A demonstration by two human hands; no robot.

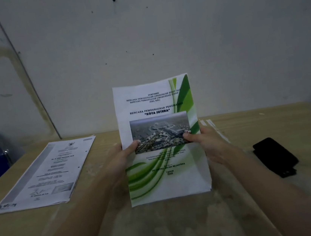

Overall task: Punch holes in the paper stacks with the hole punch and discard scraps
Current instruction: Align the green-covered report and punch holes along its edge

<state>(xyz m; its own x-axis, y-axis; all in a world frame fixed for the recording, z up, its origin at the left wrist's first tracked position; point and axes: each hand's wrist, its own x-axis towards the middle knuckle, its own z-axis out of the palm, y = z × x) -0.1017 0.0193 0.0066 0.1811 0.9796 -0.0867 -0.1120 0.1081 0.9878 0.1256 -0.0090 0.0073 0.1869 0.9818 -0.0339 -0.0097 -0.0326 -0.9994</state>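
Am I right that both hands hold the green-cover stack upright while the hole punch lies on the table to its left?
Not quite. The head view shows the black hole punch on the table right of the green-cover stack. Left hand and right hand do hold it upright.

Green-cover paper stack [162, 136] held upright, mid-table — 2nd stack [43, 176] flat left, black hole punch [276, 156] right.

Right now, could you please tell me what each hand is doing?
Left hand: closed on the green-covered paper stack.
Right hand: closed on the same stack's other edge.
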